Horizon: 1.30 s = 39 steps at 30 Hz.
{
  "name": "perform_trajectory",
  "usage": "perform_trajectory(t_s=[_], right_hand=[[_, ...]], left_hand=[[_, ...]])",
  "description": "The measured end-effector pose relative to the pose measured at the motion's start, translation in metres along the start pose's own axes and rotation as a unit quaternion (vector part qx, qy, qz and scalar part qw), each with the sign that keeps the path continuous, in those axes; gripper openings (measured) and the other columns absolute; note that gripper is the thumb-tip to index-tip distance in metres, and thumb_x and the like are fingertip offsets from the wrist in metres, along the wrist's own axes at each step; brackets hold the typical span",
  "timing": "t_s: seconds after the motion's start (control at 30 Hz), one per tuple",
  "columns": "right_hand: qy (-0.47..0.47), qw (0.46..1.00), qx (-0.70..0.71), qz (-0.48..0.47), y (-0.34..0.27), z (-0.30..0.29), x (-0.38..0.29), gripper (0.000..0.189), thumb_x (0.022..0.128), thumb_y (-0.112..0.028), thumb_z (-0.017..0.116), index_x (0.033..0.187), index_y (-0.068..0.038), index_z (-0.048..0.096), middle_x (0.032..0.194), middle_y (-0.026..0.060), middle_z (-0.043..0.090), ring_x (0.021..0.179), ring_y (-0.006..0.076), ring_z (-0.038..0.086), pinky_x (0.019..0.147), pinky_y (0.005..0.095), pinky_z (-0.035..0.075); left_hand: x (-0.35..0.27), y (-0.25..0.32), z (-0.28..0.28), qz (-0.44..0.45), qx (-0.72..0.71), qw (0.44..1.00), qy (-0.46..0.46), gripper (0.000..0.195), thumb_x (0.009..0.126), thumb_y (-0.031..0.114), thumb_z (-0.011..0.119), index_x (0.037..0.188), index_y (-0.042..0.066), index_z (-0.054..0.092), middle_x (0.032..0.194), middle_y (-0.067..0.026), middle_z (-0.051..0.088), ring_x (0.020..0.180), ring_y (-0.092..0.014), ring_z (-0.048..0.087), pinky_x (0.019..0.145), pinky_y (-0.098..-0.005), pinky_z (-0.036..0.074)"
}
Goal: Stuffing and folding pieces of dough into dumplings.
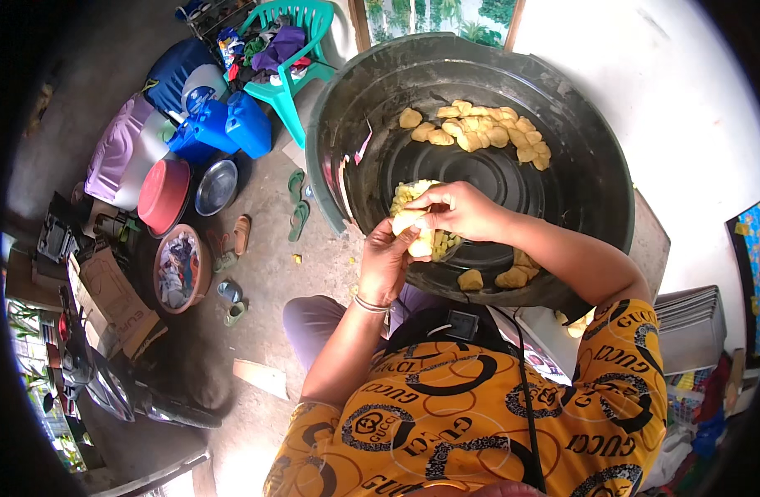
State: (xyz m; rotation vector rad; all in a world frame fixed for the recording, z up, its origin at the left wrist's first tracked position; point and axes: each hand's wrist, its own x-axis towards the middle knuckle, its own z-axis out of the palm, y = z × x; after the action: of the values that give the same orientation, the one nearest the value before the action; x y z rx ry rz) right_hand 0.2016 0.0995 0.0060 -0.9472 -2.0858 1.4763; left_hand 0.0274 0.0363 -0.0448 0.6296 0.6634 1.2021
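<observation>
Just above a large black plastic tub (579,186), my left hand (383,258) grips a pale yellow piece of dough (421,243). My right hand (458,211) is on the same piece, its thumb and fingers pinching the upper end. Beneath both hands, partly hidden by them, is a container of small yellow cubes (445,245). Many rounded yellow lumps (473,127) lie along the far side inside the tub. A few more lumps (513,277) rest near its close edge.
A teal plastic chair (274,93) piled with clothes stands beyond the tub's left. Blue jugs (249,124), a red basin (163,192), a tub of laundry (190,267) and slippers (299,220) are on the floor at left. Grey stacked trays (691,329) stand at right.
</observation>
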Motion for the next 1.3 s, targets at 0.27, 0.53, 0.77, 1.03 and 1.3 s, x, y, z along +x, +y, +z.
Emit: perform_trajectory(t_s=[0.27,0.53,0.77,1.03,1.3], right_hand=[[0.108,0.890,-0.416,-0.150,-0.023,0.028,-0.020,0.055,0.079,-0.026,0.068,0.127,-0.007,0.049,0.115,0.0178,0.054,0.110,0.0305,0.054,0.085,0.0388,0.049],[0.126,0.948,-0.251,-0.151,-0.019,0.007,-0.014,0.028,0.076,0.000,0.063,0.104,-0.001,0.062,0.096,0.0103,0.057,0.087,0.0287,0.061,0.076,0.0344,0.051],[0.066,0.968,-0.190,-0.148,-0.028,-0.004,-0.015,0.033,0.078,0.003,0.062,0.111,0.000,0.059,0.100,0.0103,0.060,0.089,0.0231,0.062,0.080,0.0310,0.050],[0.084,0.984,-0.134,-0.085,-0.022,-0.011,-0.015,0.021,0.080,-0.007,0.068,0.101,-0.005,0.065,0.087,0.0089,0.059,0.079,0.0172,0.059,0.070,0.0295,0.047],[0.167,0.931,-0.273,-0.175,-0.023,0.020,-0.016,0.023,0.085,-0.005,0.058,0.108,-0.002,0.061,0.102,0.0134,0.059,0.094,0.0306,0.059,0.082,0.0371,0.048]], left_hand=[[0.002,0.008,0.006,0.006,-0.017,0.998,0.056,0.018,0.092,0.006,0.050,0.108,-0.001,0.053,0.103,-0.0118,0.062,0.091,-0.021,0.064,0.076,-0.0336,0.057],[0.002,0.014,0.008,-0.061,-0.140,0.987,-0.048,0.036,0.098,0.028,0.044,0.117,-0.002,0.050,0.113,-0.0140,0.060,0.100,-0.027,0.061,0.092,-0.0386,0.049],[0.001,0.010,0.003,-0.067,-0.202,0.975,-0.069,0.039,0.095,0.025,0.050,0.125,0.001,0.046,0.120,-0.0137,0.056,0.110,-0.026,0.056,0.097,-0.0393,0.047],[-0.004,0.008,0.014,-0.057,-0.201,0.976,-0.065,0.030,0.094,0.015,0.051,0.120,0.000,0.053,0.118,-0.0122,0.058,0.110,-0.024,0.057,0.097,-0.0387,0.048],[-0.003,-0.001,0.016,0.001,-0.216,0.976,-0.033,0.024,0.093,0.011,0.053,0.115,0.001,0.056,0.115,-0.0105,0.059,0.105,-0.020,0.059,0.094,-0.0364,0.049]])
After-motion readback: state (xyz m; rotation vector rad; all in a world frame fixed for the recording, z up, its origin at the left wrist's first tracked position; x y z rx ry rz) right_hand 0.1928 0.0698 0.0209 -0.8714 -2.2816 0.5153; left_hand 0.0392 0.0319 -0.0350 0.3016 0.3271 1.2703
